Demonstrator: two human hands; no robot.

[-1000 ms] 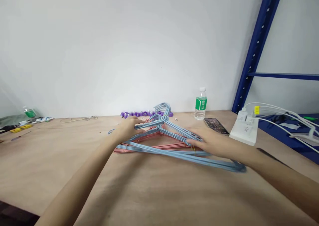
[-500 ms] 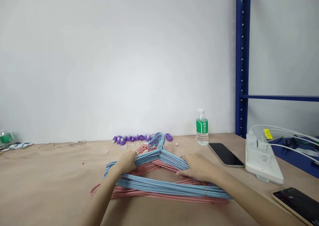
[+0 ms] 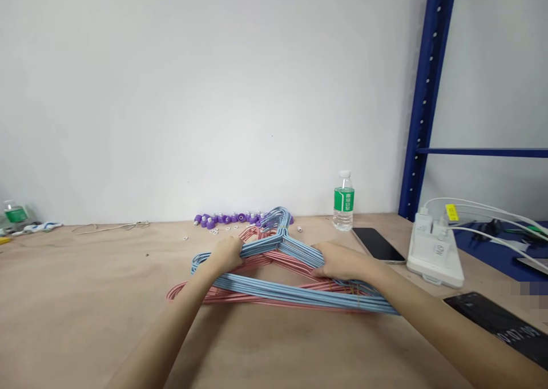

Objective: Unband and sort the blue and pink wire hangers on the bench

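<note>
A bundle of blue clothes hangers [image 3: 274, 287] lies over a bundle of pink clothes hangers [image 3: 274, 259], their hooks pointing toward the wall. My left hand [image 3: 226, 254] is closed around the left shoulder of the blue bundle. On the opposite shoulder, my right hand [image 3: 337, 260] grips the same bundle, fingers wrapped over it. The pink hangers show below and through the middle of the blue ones. Thin bands circle the bundle near its right end. My palms and some fingertips are hidden.
Behind the hooks sit several purple caps [image 3: 211, 223] and small white rings. To the right stand a water bottle [image 3: 343, 201], a dark phone [image 3: 378, 244], a white power strip [image 3: 434, 255] with cables, and a nearer phone [image 3: 499, 323]. A cord [image 3: 112, 227] lies at left.
The camera view has tilted, so the table scene appears higher. Both hands keep their hold on the blue hangers, which sit slightly further right in view, with the pink ones beneath.
</note>
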